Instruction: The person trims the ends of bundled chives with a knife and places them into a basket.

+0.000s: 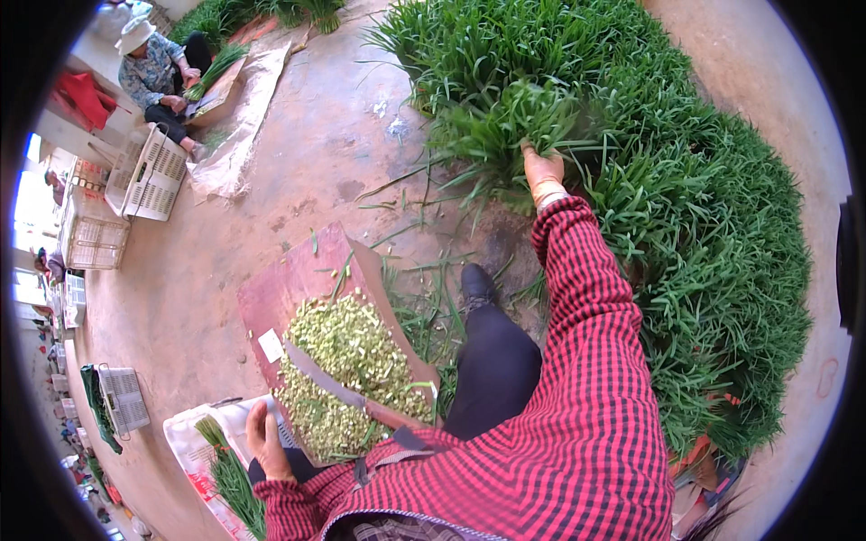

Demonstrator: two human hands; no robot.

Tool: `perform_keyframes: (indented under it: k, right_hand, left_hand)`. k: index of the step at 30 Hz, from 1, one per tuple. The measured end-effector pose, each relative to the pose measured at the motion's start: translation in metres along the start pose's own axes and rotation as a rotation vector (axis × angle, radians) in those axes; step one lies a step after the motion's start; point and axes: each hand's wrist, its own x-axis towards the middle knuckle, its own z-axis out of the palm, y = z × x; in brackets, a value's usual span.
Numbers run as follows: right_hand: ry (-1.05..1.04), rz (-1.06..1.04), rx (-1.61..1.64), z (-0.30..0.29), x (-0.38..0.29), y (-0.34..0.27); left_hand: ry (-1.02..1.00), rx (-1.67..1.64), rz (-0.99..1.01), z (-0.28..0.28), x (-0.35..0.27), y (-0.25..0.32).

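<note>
My right hand (543, 169) reaches out to the big pile of leafy green stalks (676, 196) and grips a bunch of greens (517, 122) at the pile's near side. My left hand (267, 439) is raised with nothing in it, beside a wooden block (304, 264) in front of me. Chopped pale green stem pieces (352, 338) lie heaped on the block. A long-bladed knife (325, 380) with a wooden handle rests across them. Left of my left hand, a bundle of green stalks (233, 477) lies in a white plastic crate (183, 436).
A co-worker (152, 74) in a white hat sits at the upper left, handling greens over another block (220, 98). White crates (155, 172) stand near that person and along the left. Cut leaves (426, 304) litter the floor by my leg.
</note>
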Motion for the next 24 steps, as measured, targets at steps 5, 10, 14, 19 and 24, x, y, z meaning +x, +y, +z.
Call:
perform_keyframes:
  k: [5, 10, 14, 19, 24]
  right_hand:
    - [-0.169, -0.547, 0.234, -0.038, -0.116, -0.129]
    - [-0.378, -0.683, 0.618, -0.052, -0.273, -0.230]
    - [-0.747, -0.458, 0.955, -0.055, -0.392, -0.268]
    - [-0.749, -1.221, 0.479, -0.033, -0.446, -0.170]
    - [-0.982, -0.605, -0.212, -0.038, -0.443, -0.136]
  left_hand:
    - [-0.073, -0.639, -0.160, 0.053, 0.019, 0.062]
    - [-0.615, -1.260, -0.313, 0.099, 0.047, 0.081]
    - [-1.056, -1.685, 0.183, 0.074, 0.034, 0.111]
    - [-0.092, -1.497, 0.279, -0.020, -0.007, 0.156]
    - [0.415, -0.952, 0.553, -0.141, -0.016, 0.121]
